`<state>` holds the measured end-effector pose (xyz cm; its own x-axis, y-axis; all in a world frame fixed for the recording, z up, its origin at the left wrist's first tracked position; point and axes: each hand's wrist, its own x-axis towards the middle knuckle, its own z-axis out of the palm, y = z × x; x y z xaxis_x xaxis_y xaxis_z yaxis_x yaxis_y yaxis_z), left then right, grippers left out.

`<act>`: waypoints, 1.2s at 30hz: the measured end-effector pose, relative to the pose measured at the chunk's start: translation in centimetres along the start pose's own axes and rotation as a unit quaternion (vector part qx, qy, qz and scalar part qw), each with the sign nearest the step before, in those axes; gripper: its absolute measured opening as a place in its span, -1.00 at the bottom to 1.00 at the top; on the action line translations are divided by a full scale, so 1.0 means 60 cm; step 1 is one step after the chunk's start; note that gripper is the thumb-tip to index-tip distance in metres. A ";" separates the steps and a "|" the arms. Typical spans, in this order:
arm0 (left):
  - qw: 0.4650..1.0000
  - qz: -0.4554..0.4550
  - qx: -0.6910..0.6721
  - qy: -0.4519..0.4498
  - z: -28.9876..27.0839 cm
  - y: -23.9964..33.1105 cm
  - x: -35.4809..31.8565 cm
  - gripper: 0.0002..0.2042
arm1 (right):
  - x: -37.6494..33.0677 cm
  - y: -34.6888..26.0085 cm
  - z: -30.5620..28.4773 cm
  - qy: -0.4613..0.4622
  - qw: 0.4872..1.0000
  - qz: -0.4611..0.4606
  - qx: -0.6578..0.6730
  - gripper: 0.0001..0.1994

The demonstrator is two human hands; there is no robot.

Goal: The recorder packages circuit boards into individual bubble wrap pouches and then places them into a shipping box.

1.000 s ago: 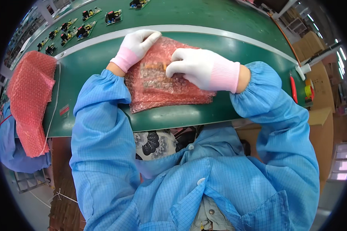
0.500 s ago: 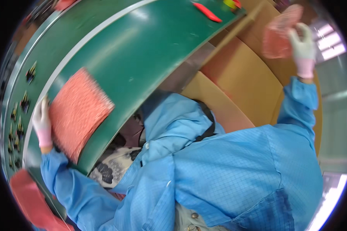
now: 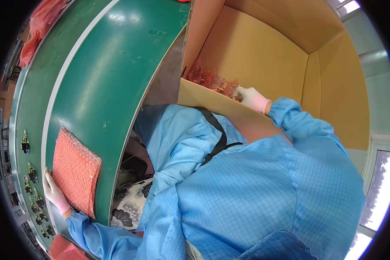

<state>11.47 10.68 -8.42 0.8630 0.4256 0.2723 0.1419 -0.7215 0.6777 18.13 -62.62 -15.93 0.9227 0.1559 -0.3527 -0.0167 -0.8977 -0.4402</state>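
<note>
In white gloves with pink cuffs, my left hand (image 3: 54,190) rests at the left edge of a stack of pink bubble-wrap bags (image 3: 76,169) on the green worktop (image 3: 95,99). Its fingers are stretched along that edge. Over to the right, my right hand (image 3: 249,97) is down inside a large cardboard box (image 3: 264,47). Its fingers are closed at the top of a pink bubble-wrap bag (image 3: 232,88), at the right end of a row of such bags standing along the box's near wall. Fingertips and the bag's lower part are partly hidden.
Several small black-and-yellow parts (image 3: 32,172) lie on the green strip beyond the pale rail (image 3: 52,102). More pink wrap lies at the lower left (image 3: 67,249) and hangs at the far left (image 3: 39,30). The box's near wall (image 3: 210,97) rises beside my lap.
My right hand has come down from above the box's far right side to the bag row inside. My view has turned to the right. The left hand stays by the stack.
</note>
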 end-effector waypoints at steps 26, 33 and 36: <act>0.936 0.347 0.044 -0.044 0.092 0.172 -0.064 -0.54 | 0.323 -1.082 0.175 -0.080 0.827 -0.547 0.107 -0.67; 0.942 0.332 0.035 0.026 0.116 0.171 -0.061 -0.71 | 0.416 -1.296 0.267 0.139 0.853 -0.490 -0.115 -0.48; 0.936 0.339 0.019 0.092 0.123 0.173 -0.057 -0.78 | 0.440 -1.327 0.283 0.127 0.877 -0.451 -0.108 -0.46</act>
<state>13.58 -2.32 -7.37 0.6630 -0.0526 0.7468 -0.3885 -0.8769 0.2831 37.27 19.96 -4.22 0.5794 0.7703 0.2663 0.8121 -0.5181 -0.2682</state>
